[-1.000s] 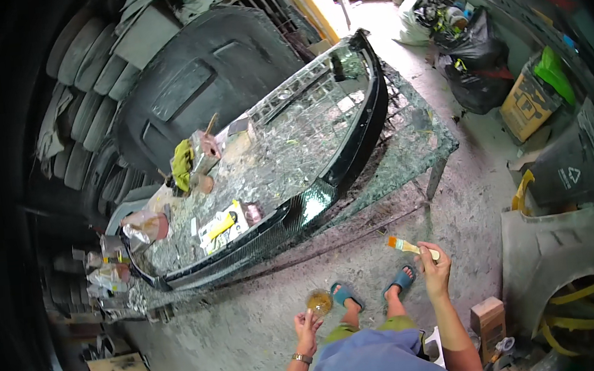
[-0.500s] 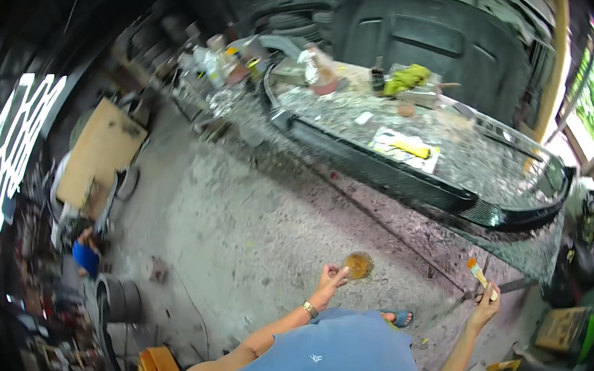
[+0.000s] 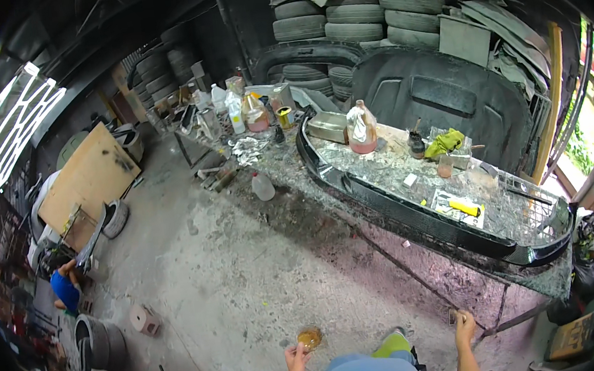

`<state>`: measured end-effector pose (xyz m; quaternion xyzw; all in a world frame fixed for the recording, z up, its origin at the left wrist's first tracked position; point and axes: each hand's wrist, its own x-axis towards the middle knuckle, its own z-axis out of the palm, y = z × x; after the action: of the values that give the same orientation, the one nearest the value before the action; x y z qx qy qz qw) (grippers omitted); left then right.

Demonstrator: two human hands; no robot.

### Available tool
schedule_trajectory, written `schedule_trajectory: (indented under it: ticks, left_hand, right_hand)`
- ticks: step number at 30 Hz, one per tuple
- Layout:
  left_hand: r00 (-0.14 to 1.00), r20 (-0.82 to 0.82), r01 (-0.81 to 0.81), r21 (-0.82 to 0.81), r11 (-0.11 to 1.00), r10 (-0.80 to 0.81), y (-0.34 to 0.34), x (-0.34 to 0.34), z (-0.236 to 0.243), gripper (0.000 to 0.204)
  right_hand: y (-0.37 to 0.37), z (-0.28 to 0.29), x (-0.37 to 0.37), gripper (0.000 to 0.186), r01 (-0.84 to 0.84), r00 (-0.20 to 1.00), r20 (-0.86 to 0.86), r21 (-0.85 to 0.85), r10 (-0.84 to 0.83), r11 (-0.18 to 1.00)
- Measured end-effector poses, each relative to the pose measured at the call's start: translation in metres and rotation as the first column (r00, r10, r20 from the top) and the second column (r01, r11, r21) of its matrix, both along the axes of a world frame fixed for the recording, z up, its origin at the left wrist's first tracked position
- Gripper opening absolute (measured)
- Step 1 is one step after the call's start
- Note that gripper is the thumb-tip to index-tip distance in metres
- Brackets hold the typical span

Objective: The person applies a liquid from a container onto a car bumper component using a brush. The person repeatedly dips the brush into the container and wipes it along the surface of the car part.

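Note:
Low in the view, my left hand [image 3: 298, 363] pinches the rim of a clear cup [image 3: 311, 337] holding amber liquid. A watch is on that wrist. My right hand [image 3: 464, 329] is closed, off to the right near the table's lower frame. The paintbrush it holds shows with orange bristles in the earlier frame; now it is turned end-on and barely visible. Ahead of both hands, apart from them, a long curved black part with a woven carbon-fibre look [image 3: 415, 224] lies along the table's near edge.
On the speckled worktable [image 3: 388, 169] stand a jug of pink liquid [image 3: 363, 132], a yellow-green glove or cloth [image 3: 444, 142] and a yellow tube [image 3: 466, 208]. Tyres [image 3: 411, 3] and a black hood panel [image 3: 438, 93] are behind. A person in blue [image 3: 65, 290] crouches far left, near a stool [image 3: 145, 319].
My view has lifted and turned, so more of the table and tyres shows and both hands sit lower. The paintbrush has swung from upright and plain to see to nearly hidden.

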<state>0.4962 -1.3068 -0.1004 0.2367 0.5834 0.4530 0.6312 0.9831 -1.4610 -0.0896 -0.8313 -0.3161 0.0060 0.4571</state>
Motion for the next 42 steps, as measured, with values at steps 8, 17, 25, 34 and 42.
schedule_trajectory:
  ticks: [8, 17, 25, 34, 42]
  left_hand:
    - [0.996, 0.02, -0.093, 0.017, 0.996, 0.092, 0.155, -0.045, -0.018, 0.047]
    - [0.994, -0.085, 0.084, 0.131, 0.988, -0.073, 0.361, -0.007, 0.045, 0.044]
    - [0.944, -0.132, 0.323, 0.183, 0.928, -0.303, 0.533, 0.028, 0.077, 0.046]
    - [0.764, -0.204, 0.645, 0.272, 0.714, -0.612, 0.694, 0.021, 0.064, 0.059]
    - [0.533, -0.2, 0.846, 0.158, 0.51, -0.822, 0.786, 0.015, 0.041, 0.055]
  right_hand:
    - [0.043, -0.098, -0.05, 0.025, 0.114, 0.961, -0.147, -0.565, -0.236, 0.817]
    - [0.38, -0.005, -0.124, 0.02, -0.243, 0.846, -0.487, 0.011, 0.217, 0.97]
    - [0.579, 0.17, -0.204, 0.021, -0.398, 0.631, -0.572, 0.342, 0.524, 0.852]
    - [0.742, 0.139, -0.282, 0.017, -0.6, 0.799, -0.064, -0.025, 0.598, 0.799]
    - [0.784, 0.111, -0.331, 0.018, -0.217, 0.935, -0.3, -0.058, 0.19, 0.975]
